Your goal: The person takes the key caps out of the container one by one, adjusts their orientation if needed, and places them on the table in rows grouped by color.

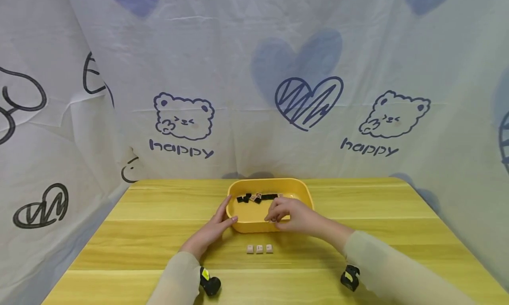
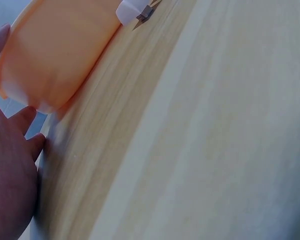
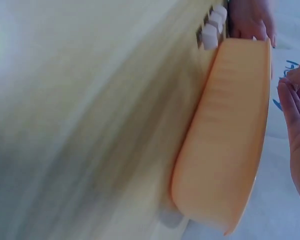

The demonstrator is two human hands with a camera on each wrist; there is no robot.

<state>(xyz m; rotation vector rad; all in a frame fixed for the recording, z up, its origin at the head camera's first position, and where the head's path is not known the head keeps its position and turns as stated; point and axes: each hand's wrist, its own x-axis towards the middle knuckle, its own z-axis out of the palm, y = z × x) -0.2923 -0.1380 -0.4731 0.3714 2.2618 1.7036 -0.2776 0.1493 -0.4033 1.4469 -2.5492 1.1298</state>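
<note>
A yellow plastic tray (image 1: 254, 226) stands on the table with several black and pale keycaps (image 1: 257, 200) inside. My left hand (image 1: 210, 232) holds its left front corner, thumb at the front rim and fingers along the left side. Over the front rim is my right hand (image 1: 296, 214), thumb and forefinger pinched together around a small pale keycap, mostly hidden by the fingers. The right wrist view shows those fingertips (image 3: 285, 86) above the tray's rim. Three white keycaps (image 1: 260, 249) sit in a row on the table in front of the tray.
The wooden table (image 1: 159, 234) reaches back to a white cloth (image 1: 246, 97) printed with bears and hearts. A black wrist camera (image 1: 210, 284) is strapped at the left sleeve, another camera (image 1: 350, 277) at the right.
</note>
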